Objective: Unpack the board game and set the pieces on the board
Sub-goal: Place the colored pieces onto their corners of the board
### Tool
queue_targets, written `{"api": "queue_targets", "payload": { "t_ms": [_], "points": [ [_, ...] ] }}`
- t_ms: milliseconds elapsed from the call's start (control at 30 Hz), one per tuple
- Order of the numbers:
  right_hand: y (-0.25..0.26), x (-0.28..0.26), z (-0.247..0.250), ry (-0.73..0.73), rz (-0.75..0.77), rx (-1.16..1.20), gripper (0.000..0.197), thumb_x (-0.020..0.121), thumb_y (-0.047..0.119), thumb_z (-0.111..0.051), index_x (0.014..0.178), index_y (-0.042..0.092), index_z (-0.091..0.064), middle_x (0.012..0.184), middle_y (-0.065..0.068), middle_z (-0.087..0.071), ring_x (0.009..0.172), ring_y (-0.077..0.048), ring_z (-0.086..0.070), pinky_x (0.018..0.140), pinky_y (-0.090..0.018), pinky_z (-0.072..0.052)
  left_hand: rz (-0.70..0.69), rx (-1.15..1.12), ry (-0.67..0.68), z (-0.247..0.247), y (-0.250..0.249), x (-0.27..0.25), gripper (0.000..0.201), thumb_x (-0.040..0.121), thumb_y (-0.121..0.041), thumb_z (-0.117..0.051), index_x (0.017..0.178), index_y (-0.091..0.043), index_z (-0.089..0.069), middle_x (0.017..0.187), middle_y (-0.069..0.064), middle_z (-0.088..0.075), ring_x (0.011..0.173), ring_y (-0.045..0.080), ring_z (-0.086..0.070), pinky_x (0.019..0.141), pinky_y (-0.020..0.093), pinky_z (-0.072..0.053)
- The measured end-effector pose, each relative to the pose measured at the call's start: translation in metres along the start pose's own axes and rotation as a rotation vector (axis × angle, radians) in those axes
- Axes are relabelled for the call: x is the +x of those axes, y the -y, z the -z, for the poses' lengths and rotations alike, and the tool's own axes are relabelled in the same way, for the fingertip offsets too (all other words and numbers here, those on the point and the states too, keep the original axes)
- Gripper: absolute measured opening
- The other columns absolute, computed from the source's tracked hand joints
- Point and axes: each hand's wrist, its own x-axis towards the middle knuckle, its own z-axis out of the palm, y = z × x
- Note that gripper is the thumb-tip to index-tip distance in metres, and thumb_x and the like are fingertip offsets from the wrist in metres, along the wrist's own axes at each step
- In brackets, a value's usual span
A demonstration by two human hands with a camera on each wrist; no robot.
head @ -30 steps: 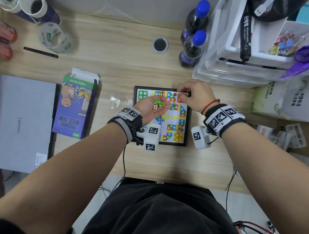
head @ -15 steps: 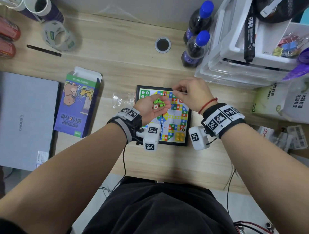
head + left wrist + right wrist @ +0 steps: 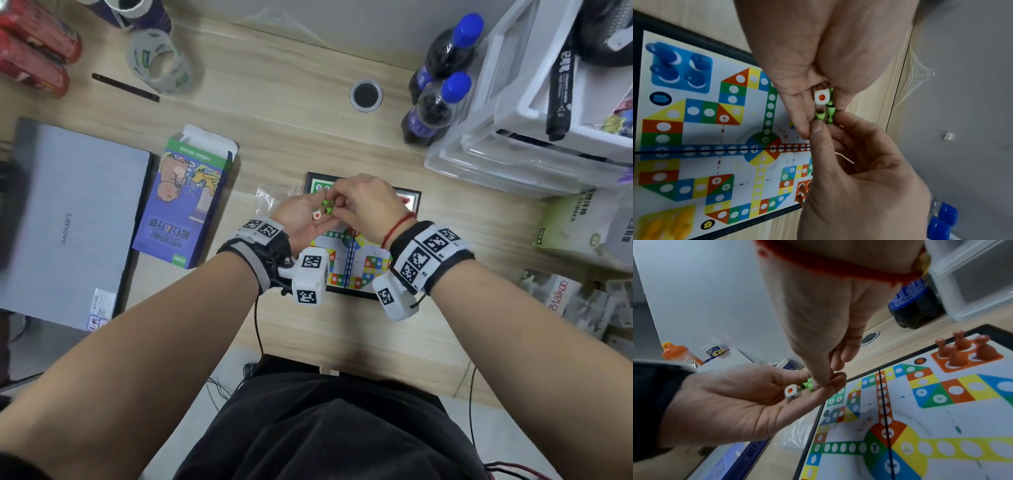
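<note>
The game board [image 3: 363, 270] lies open on the desk. My left hand [image 3: 308, 222] is held palm up above its far left part and carries several green pawns [image 3: 328, 205] and a white die [image 3: 317, 215] on the fingers. My right hand [image 3: 339, 209] reaches into that palm, and its thumb and forefinger pinch one green pawn [image 3: 821, 116]. In the right wrist view the die [image 3: 792, 391] lies beside the green pawns [image 3: 807, 385]. Orange pawns [image 3: 962, 352], blue pawns [image 3: 680, 68] and yellow pawns [image 3: 663, 225] stand in their corner homes.
The opened game box [image 3: 185, 205] and a closed laptop [image 3: 68, 222] lie to the left of the board. A clear plastic bag [image 3: 270, 198] sits at the board's left edge. Two bottles [image 3: 435, 113] and plastic drawers [image 3: 531, 137] stand at the back right.
My right hand has moved left from the board's far right corner to my left palm and now pinches a green pawn. The left hand has stayed put.
</note>
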Motion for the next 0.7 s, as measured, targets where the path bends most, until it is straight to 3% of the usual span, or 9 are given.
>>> {"api": "queue_targets", "payload": {
  "t_ms": [100, 200, 300, 400, 467, 567, 633, 700],
  "points": [
    [0.008, 0.002, -0.004, -0.025, 0.012, 0.035, 0.021, 0.079, 0.016, -0.068, 0.099, 0.015, -0.065, 0.085, -0.002, -0.069, 0.086, -0.023, -0.062, 0.079, -0.036, -0.051, -0.025, -0.029, -0.009, 0.01, -0.002, -0.003, 0.025, 0.102, -0.016, -0.046, 0.118, 0.0, -0.058, 0.1, 0.01, -0.065, 0.091, 0.018, -0.066, 0.087, 0.03, -0.057],
    [0.019, 0.004, -0.009, -0.045, 0.019, 0.056, 0.02, 0.076, 0.01, -0.064, 0.095, 0.013, -0.065, 0.082, -0.003, -0.069, 0.08, -0.024, -0.063, 0.075, -0.038, -0.053, -0.042, -0.043, 0.022, 0.018, -0.003, -0.004, 0.021, 0.102, -0.01, -0.045, 0.114, 0.001, -0.058, 0.099, 0.008, -0.066, 0.093, 0.02, -0.066, 0.088, 0.031, -0.056],
    [0.023, 0.007, -0.013, -0.034, 0.016, 0.048, 0.016, 0.076, 0.018, -0.067, 0.092, 0.016, -0.067, 0.083, -0.002, -0.069, 0.08, -0.022, -0.063, 0.075, -0.038, -0.053, -0.038, -0.066, -0.015, 0.021, -0.003, -0.006, 0.023, 0.102, -0.009, -0.044, 0.118, 0.003, -0.057, 0.098, 0.012, -0.066, 0.088, 0.021, -0.067, 0.079, 0.029, -0.059],
    [0.025, 0.01, -0.013, -0.019, 0.026, 0.027, 0.018, 0.078, 0.027, -0.072, 0.092, 0.016, -0.07, 0.084, -0.002, -0.068, 0.082, -0.021, -0.061, 0.076, -0.035, -0.051, -0.018, -0.048, -0.039, 0.025, -0.004, -0.004, 0.031, 0.101, -0.01, -0.045, 0.125, 0.007, -0.056, 0.105, 0.017, -0.064, 0.091, 0.024, -0.067, 0.087, 0.033, -0.057],
    [0.028, 0.012, -0.011, -0.002, 0.031, 0.008, 0.019, 0.078, 0.028, -0.072, 0.092, 0.015, -0.069, 0.085, -0.003, -0.066, 0.084, -0.021, -0.059, 0.076, -0.034, -0.049, -0.012, -0.039, -0.026, 0.026, -0.005, -0.005, 0.029, 0.102, -0.009, -0.042, 0.121, 0.006, -0.058, 0.104, 0.017, -0.063, 0.09, 0.023, -0.065, 0.088, 0.033, -0.056],
    [0.033, 0.015, -0.014, 0.033, 0.072, -0.036, 0.012, 0.079, 0.021, -0.07, 0.087, 0.011, -0.068, 0.087, -0.008, -0.064, 0.087, -0.027, -0.059, 0.077, -0.039, -0.049, -0.02, -0.013, -0.011, 0.026, -0.007, -0.006, 0.022, 0.101, -0.004, -0.039, 0.106, 0.003, -0.06, 0.093, 0.014, -0.063, 0.088, 0.022, -0.066, 0.076, 0.03, -0.06],
    [0.034, 0.016, -0.017, 0.051, 0.083, -0.038, 0.009, 0.079, 0.016, -0.067, 0.085, 0.009, -0.065, 0.088, -0.009, -0.063, 0.088, -0.028, -0.058, 0.077, -0.038, -0.047, -0.031, 0.034, -0.017, 0.028, -0.007, -0.005, 0.021, 0.099, -0.001, -0.039, 0.105, 0.004, -0.059, 0.09, 0.012, -0.061, 0.097, 0.023, -0.065, 0.087, 0.034, -0.057],
    [0.033, 0.017, -0.02, 0.061, 0.084, -0.041, 0.008, 0.08, 0.015, -0.065, 0.086, 0.01, -0.062, 0.088, -0.007, -0.064, 0.089, -0.027, -0.057, 0.076, -0.036, -0.046, -0.032, 0.036, -0.018, 0.03, -0.007, -0.005, 0.021, 0.097, 0.005, -0.04, 0.091, 0.001, -0.06, 0.088, 0.013, -0.06, 0.09, 0.023, -0.064, 0.09, 0.035, -0.055]
  ]
}}
